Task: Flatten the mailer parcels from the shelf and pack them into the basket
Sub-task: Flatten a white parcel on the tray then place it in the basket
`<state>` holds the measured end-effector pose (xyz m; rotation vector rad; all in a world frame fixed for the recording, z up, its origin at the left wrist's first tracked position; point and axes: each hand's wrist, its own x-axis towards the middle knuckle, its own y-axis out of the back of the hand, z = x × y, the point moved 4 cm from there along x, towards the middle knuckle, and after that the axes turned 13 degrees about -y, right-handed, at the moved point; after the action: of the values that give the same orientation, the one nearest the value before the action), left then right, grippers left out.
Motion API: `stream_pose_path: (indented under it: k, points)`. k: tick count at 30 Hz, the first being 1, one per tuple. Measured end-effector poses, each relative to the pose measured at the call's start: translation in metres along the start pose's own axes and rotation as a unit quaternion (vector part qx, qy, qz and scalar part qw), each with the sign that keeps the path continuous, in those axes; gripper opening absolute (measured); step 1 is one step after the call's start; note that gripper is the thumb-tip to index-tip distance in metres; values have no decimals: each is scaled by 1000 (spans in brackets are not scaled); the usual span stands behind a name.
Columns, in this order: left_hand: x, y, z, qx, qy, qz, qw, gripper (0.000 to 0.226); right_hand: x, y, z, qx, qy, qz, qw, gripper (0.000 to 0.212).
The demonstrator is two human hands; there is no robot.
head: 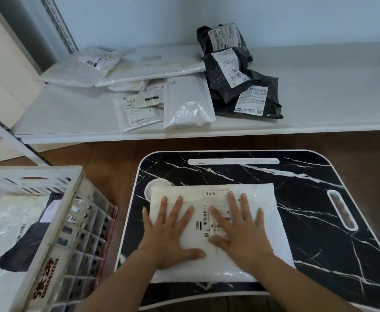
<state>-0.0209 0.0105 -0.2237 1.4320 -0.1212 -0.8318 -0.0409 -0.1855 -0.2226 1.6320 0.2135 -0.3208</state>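
White mailer parcel (pixel 218 230) is lying flat on the black marble-pattern lap table (pixel 308 221), label side up, printing upside down to you. Its far left corner is overlapping the round white recess (pixel 153 188) in the table top.

You are pressing your left hand (pixel 171 233) palm down on the parcel's left half, fingers spread wide and straight, thumb pointing right along the near part of the parcel. You are pressing your right hand (pixel 240 228) palm down on the right half, over the barcode label (pixel 207 217), fingers likewise splayed. Neither hand is gripping anything; both are lying open and flat on the parcel, thumbs nearly meeting.

To your left, on the wooden floor (pixel 108 158), the white slatted basket (pixel 72 221) is standing just beside the table. It is already holding a white parcel (pixel 16 219) and a dark one (pixel 27 248) under it.

Beyond the table, the white shelf (pixel 319 97) is carrying more parcels: a spread of white mailers (pixel 184 102) at left and centre, overlapping one another, and a heap of black mailers (pixel 240 86) with white labels just beside them on the right, the farthest one leaning against the wall.
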Motion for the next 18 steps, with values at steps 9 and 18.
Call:
stream_pose_path:
  k: [9, 18]
  points:
    - [-10, -5, 0, -22, 65, -34, 997, 110, -50, -13, 72, -52, -45, -74, 995, 90]
    - [-39, -7, 26, -120, 266, 78, 953, 80, -56, 4, 58, 38, -131, -95, 986, 102]
